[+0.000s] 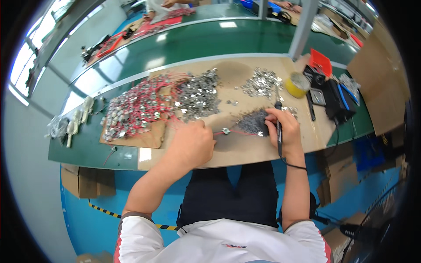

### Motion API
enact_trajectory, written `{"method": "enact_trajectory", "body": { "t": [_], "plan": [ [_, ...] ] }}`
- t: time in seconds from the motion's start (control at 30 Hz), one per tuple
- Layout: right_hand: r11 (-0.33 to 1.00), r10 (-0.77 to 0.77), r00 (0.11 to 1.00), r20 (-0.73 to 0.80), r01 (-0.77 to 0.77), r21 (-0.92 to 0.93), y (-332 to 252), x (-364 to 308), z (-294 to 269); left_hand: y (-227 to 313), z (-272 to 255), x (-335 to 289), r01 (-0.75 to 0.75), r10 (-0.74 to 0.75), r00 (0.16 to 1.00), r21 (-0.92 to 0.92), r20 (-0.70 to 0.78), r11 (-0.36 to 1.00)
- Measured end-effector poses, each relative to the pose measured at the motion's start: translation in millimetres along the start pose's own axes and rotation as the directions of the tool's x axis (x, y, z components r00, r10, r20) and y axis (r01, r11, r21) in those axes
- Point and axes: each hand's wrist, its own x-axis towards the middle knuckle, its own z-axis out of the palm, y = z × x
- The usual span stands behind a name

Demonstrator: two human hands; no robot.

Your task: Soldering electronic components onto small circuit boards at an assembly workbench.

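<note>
My left hand (pixel 193 142) is closed just over the near part of the cardboard sheet (pixel 245 153). A red wire (pixel 240 131) runs out from its fingertips to a small silver part (pixel 226 131) and on toward the right; the exact pinch is hidden. In my right hand (pixel 287 131) is a black soldering iron (pixel 279 127), held like a pen, its tip pointing away from me and its cord trailing over the wrist. Beside the right fingers lies a heap of small dark grey pieces (pixel 252 122).
To the left, red-wired parts (pixel 140 105) pile on cardboard, beside a heap of silver-grey pieces (pixel 199 94). Shiny metal pieces (pixel 262 82), a yellow tin (pixel 297 84), a red bin (pixel 321 62) and a black box (pixel 340 105) stand right. Another person (pixel 169 5) works across the green bench.
</note>
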Motion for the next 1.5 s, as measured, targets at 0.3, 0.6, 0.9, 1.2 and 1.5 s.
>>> {"method": "enact_trajectory", "body": {
  "t": [0.3,0.6,0.9,1.2,1.5],
  "plan": [
    [0.996,-0.082,0.989,-0.125,0.085,0.017,2.3,1.1,3.1,-26.9,-14.5,35.5,0.043,-0.078,0.949,-0.12,-0.306,0.992],
    [0.994,-0.097,0.994,-0.047,0.099,0.044,3.5,5.4,15.1,-164.6,-27.5,222.4,0.298,-0.301,0.917,-0.051,-0.263,0.953],
    [0.995,-0.042,0.997,0.068,0.036,0.091,4.9,-0.6,2.6,-40.2,-32.0,49.0,-0.095,0.04,0.96,-0.19,-0.276,0.977],
    [0.995,-0.05,0.992,0.114,0.04,0.091,-1.2,1.7,4.6,-301.2,-45.0,-114.2,0.723,-0.679,0.625,-0.044,-0.385,0.69],
    [0.997,-0.025,0.993,0.114,0.016,0.076,-1.4,-1.5,2.8,-383.1,-20.3,-134.1,0.627,-0.639,0.768,0.148,0.048,0.765]
  ]
}}
